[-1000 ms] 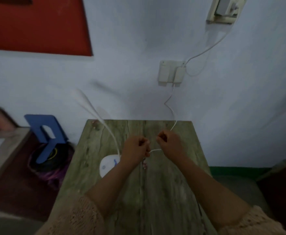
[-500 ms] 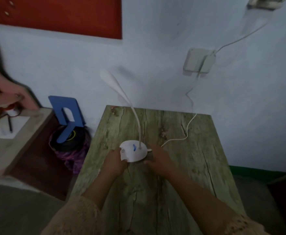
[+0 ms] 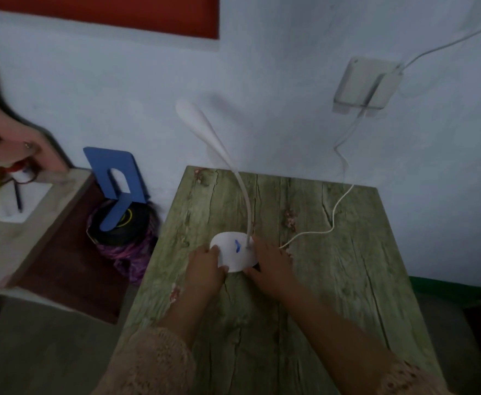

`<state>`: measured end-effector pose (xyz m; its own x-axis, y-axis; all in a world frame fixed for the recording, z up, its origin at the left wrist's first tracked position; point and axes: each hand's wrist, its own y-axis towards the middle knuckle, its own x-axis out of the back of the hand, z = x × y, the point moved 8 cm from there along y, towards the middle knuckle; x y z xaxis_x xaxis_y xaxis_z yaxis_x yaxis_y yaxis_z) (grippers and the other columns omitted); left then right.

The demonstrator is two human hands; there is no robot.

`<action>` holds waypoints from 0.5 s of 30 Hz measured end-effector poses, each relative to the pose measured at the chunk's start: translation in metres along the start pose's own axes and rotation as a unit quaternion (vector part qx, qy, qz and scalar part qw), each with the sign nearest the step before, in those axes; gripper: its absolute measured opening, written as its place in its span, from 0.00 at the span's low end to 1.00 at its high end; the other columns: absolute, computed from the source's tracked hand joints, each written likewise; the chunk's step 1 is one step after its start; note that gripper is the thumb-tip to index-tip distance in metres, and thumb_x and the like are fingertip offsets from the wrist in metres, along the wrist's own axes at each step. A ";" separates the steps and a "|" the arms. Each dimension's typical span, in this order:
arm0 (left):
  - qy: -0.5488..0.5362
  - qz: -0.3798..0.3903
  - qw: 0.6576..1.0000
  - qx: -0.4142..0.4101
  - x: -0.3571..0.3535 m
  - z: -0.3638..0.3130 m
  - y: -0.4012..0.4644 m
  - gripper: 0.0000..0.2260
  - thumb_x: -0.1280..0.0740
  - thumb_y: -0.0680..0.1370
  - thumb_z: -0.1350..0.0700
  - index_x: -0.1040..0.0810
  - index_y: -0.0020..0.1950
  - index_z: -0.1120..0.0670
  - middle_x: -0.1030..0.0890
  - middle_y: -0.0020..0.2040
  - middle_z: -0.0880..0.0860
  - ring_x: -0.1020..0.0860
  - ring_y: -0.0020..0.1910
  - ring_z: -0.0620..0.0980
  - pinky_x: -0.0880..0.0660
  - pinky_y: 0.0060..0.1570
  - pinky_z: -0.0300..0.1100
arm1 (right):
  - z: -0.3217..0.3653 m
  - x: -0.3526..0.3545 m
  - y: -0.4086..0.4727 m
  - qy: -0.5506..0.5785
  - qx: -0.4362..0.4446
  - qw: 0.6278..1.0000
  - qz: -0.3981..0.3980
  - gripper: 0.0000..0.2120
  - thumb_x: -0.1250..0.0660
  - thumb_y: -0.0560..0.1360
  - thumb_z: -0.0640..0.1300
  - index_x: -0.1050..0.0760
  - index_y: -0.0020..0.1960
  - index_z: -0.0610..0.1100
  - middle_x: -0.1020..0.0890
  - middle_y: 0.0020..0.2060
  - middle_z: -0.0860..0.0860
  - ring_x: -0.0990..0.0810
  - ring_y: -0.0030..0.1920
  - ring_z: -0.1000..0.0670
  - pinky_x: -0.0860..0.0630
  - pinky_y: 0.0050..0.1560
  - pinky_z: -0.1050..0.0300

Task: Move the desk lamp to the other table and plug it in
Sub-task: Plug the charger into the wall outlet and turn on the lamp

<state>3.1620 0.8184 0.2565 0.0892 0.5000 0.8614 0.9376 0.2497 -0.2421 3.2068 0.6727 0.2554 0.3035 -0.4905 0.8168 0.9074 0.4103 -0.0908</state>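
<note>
A white desk lamp with a round base and a blue mark stands on the green wooden table. Its thin neck curves up and left to the long head. My left hand grips the base's left edge. My right hand holds the base's right side by the neck. A white cord runs from the base across the table up to a plug in the wall socket.
Another table stands at the left with a yellow object and a pen on it. A blue bookend sits on a black round object and purple cloth between the tables. A person's sleeve shows at far left.
A second ago both hands held the cord above the table. They then came down to the lamp's base and now hold it on both sides. My view has shifted left.
</note>
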 end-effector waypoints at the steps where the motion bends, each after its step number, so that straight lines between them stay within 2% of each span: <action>1: 0.010 0.001 1.000 0.001 -0.001 0.000 0.001 0.25 0.37 0.76 0.50 0.36 0.71 0.57 0.30 0.67 0.60 0.32 0.64 0.56 0.33 0.61 0.45 | 0.000 -0.001 0.001 -0.007 -0.001 1.000 0.002 0.30 0.36 0.73 0.53 0.41 0.72 0.49 0.31 0.70 0.48 0.33 0.69 0.46 0.36 0.69 0.47; 8: 0.053 -0.001 0.999 0.006 -0.005 -0.001 -0.003 0.26 0.40 0.78 0.49 0.42 0.73 0.57 0.33 0.68 0.61 0.35 0.66 0.56 0.32 0.62 0.46 | -0.001 -0.007 0.005 -0.053 -0.006 0.998 0.033 0.30 0.37 0.72 0.52 0.42 0.72 0.49 0.35 0.71 0.49 0.36 0.70 0.47 0.40 0.70 0.47; 12: 0.006 -0.021 1.000 0.007 -0.002 0.001 -0.004 0.28 0.36 0.77 0.50 0.41 0.73 0.58 0.32 0.69 0.60 0.35 0.67 0.56 0.33 0.64 0.46 | -0.002 -0.007 0.005 -0.055 -0.009 0.998 0.032 0.31 0.37 0.72 0.53 0.42 0.72 0.49 0.35 0.71 0.49 0.36 0.70 0.47 0.40 0.71 0.47; 15: -0.005 -0.029 1.000 0.009 -0.002 0.002 -0.005 0.26 0.36 0.76 0.50 0.37 0.71 0.57 0.29 0.67 0.59 0.32 0.65 0.55 0.31 0.62 0.46 | -0.001 -0.007 0.005 -0.053 -0.008 0.998 0.030 0.31 0.37 0.72 0.53 0.42 0.72 0.49 0.34 0.71 0.49 0.35 0.70 0.47 0.40 0.70 0.48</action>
<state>3.1568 0.8179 0.2550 0.0314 0.4931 0.8694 0.9345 0.2941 -0.2005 3.2092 0.6770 0.2486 0.3269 -0.3813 0.8647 0.8929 0.4243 -0.1504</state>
